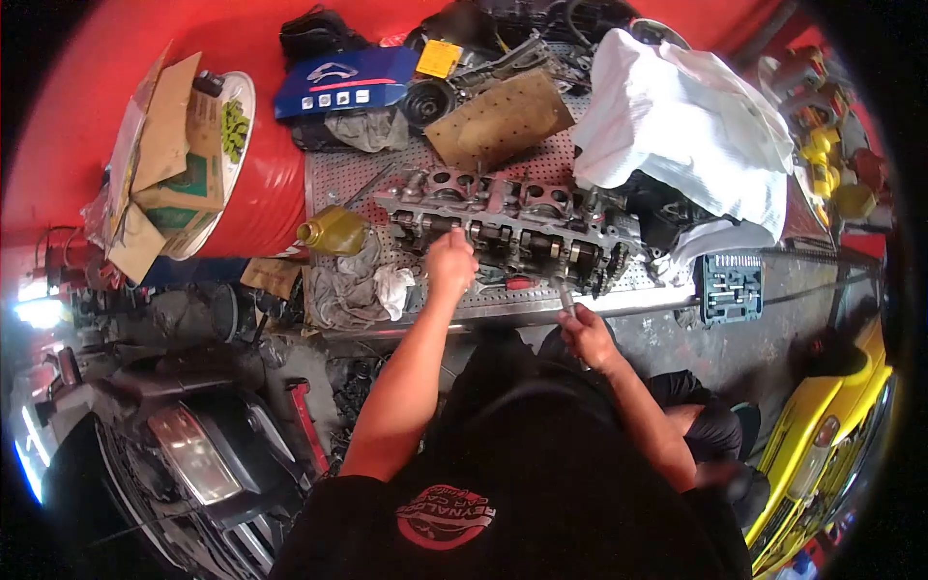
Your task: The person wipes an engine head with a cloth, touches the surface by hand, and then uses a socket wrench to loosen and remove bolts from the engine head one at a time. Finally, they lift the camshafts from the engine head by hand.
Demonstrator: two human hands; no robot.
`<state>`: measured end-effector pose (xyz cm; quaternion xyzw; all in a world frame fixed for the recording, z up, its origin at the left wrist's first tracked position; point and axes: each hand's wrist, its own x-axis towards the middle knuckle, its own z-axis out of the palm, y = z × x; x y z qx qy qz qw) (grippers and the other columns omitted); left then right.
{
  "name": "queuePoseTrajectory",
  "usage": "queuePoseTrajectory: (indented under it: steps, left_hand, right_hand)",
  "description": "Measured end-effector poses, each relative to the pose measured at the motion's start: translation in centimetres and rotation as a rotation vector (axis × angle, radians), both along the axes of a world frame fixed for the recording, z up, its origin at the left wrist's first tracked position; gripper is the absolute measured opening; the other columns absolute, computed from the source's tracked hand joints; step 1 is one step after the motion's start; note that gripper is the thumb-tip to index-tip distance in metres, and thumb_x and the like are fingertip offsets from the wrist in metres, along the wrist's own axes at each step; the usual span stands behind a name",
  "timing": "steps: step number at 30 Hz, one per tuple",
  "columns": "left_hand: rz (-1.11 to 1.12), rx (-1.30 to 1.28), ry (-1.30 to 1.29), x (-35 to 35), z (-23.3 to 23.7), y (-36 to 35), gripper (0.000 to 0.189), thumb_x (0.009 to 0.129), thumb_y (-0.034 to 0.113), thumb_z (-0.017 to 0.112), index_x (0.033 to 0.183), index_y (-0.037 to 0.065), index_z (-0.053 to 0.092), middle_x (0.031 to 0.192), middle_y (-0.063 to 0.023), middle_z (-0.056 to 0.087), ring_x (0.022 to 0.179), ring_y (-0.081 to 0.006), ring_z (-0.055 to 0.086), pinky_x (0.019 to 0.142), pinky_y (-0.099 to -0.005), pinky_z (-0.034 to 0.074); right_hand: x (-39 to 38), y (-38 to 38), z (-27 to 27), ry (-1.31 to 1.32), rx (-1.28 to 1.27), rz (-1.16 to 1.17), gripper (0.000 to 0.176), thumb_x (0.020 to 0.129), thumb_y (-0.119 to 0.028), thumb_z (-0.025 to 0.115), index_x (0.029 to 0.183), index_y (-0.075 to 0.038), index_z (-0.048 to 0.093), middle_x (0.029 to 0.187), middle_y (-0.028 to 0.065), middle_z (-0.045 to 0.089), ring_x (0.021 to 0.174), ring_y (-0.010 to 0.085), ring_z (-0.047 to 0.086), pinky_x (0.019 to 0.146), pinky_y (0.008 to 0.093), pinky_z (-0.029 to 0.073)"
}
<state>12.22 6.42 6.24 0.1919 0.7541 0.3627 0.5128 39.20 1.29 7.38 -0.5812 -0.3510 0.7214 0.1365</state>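
A metal cylinder head (512, 227) lies across the perforated bench, its camshaft side facing me. My left hand (451, 263) is closed at the near left of the cylinder head, thumb up against its camshaft area. Whatever its fingers may hold is hidden. My right hand (588, 338) grips a silver wrench (567, 298) at the bench's front edge. The wrench's far end reaches the near right side of the cylinder head, where its exact contact cannot be made out. A red-handled tool (520, 284) lies under the near edge of the head, between my hands.
A yellowish plastic container (333, 232) and rags (353, 290) lie left on the bench (338, 174). Behind are a blue box (346, 82) and a brown plate (500, 118). White cloth (677, 116) covers parts at right, near an open socket set (732, 288). A person's knee (710, 425) is at right.
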Motion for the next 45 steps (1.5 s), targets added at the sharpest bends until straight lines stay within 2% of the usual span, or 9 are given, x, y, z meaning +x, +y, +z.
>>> queuePoseTrajectory:
  steps: [1, 3, 9, 13, 20, 27, 32, 38, 45]
  left_hand:
    - [0.002, -0.081, 0.040, -0.1, 0.3, 0.0, 0.043, 0.097, 0.039, 0.046, 0.077, 0.001, 0.054, 0.077, -0.0225, 0.066, 0.073, -0.0421, 0.064, 0.066, -0.0515, 0.049]
    - [-0.178, 0.152, 0.758, 0.8, 0.4, -0.5, 0.039, 0.096, 0.038, 0.047, 0.083, 0.001, 0.055, 0.072, -0.0216, 0.065, 0.073, -0.0437, 0.064, 0.067, -0.0533, 0.048]
    - [-0.282, 0.215, 0.884, 0.7, -2.2, -1.4, 0.036, 0.095, 0.035, 0.048, 0.085, 0.002, 0.058, 0.070, -0.0216, 0.064, 0.073, -0.0434, 0.064, 0.068, -0.0544, 0.048]
    - [-0.106, -0.018, 0.202, 0.1, -1.3, -0.6, 0.047, 0.097, 0.040, 0.043, 0.075, 0.001, 0.058, 0.069, -0.0225, 0.063, 0.069, -0.0439, 0.062, 0.064, -0.0537, 0.047]
    - [-0.285, 0.111, 0.770, 1.3, 1.0, -3.4, 0.044, 0.095, 0.045, 0.049, 0.083, 0.003, 0.057, 0.074, -0.0209, 0.065, 0.071, -0.0431, 0.063, 0.063, -0.0521, 0.047]
    - [-0.790, 0.046, 0.140, 11.2, 3.9, -7.1, 0.044, 0.083, 0.038, 0.071, 0.105, 0.002, 0.059, 0.090, -0.0163, 0.068, 0.088, -0.0277, 0.068, 0.075, -0.0402, 0.051]
    - [-0.645, 0.059, 0.199, 12.4, 4.3, -8.9, 0.053, 0.084, 0.024, 0.070, 0.127, 0.006, 0.045, 0.095, -0.0194, 0.068, 0.093, -0.0349, 0.067, 0.078, -0.0432, 0.051]
    - [-0.481, 0.041, 0.429, 14.1, 5.5, -9.6, 0.031, 0.090, 0.027, 0.062, 0.112, 0.006, 0.056, 0.089, -0.0228, 0.065, 0.085, -0.0422, 0.064, 0.072, -0.0472, 0.049]
    - [-0.411, 0.150, 0.561, 19.7, 4.6, -8.9, 0.023, 0.093, 0.027, 0.058, 0.102, 0.006, 0.058, 0.083, -0.0224, 0.065, 0.080, -0.0450, 0.062, 0.066, -0.0517, 0.048]
  right_hand:
    - [0.9, -0.2, -0.1, -0.013, 0.012, -0.023, 0.021, 0.096, -0.027, 0.057, 0.091, -0.009, 0.049, 0.061, -0.0034, 0.045, 0.049, 0.0077, 0.039, 0.043, 0.0264, 0.031]
    - [1.9, -0.2, 1.1, -0.008, 0.006, -0.064, 0.023, 0.095, -0.029, 0.058, 0.089, -0.009, 0.050, 0.061, -0.0039, 0.044, 0.050, 0.0071, 0.040, 0.044, 0.0253, 0.031]
    - [3.9, -2.1, 1.4, -0.060, 0.093, -0.130, 0.027, 0.095, -0.033, 0.059, 0.086, -0.008, 0.052, 0.061, -0.0037, 0.046, 0.051, 0.0070, 0.041, 0.045, 0.0245, 0.032]
    - [4.2, -3.0, 0.9, -0.104, 0.100, -0.164, 0.030, 0.096, -0.035, 0.057, 0.086, -0.008, 0.053, 0.061, -0.0022, 0.048, 0.051, 0.0083, 0.044, 0.047, 0.0260, 0.034]
    - [3.2, -2.1, 2.4, -0.121, 0.075, -0.141, 0.033, 0.098, -0.037, 0.053, 0.087, -0.005, 0.053, 0.066, 0.0037, 0.056, 0.055, 0.0130, 0.054, 0.051, 0.0278, 0.042]
    - [1.3, 0.3, 0.8, -0.029, 0.124, -0.140, 0.037, 0.097, -0.035, 0.055, 0.090, 0.002, 0.058, 0.079, 0.0097, 0.065, 0.067, 0.0183, 0.064, 0.064, 0.0321, 0.051]
    - [-2.2, 2.5, 0.4, 0.063, 0.015, -0.200, 0.037, 0.094, -0.035, 0.060, 0.093, 0.001, 0.062, 0.080, 0.0071, 0.064, 0.071, 0.0163, 0.061, 0.058, 0.0297, 0.053]
    - [0.4, 3.6, 1.1, -0.003, 0.008, 0.163, 0.044, 0.095, -0.043, 0.057, 0.096, 0.000, 0.062, 0.086, 0.0065, 0.064, 0.074, 0.0153, 0.062, 0.060, 0.0298, 0.054]
    - [5.9, 3.3, -0.6, 0.383, -0.194, 0.023, 0.037, 0.099, -0.037, 0.052, 0.109, -0.002, 0.059, 0.096, 0.0052, 0.065, 0.081, 0.0139, 0.063, 0.072, 0.0304, 0.055]
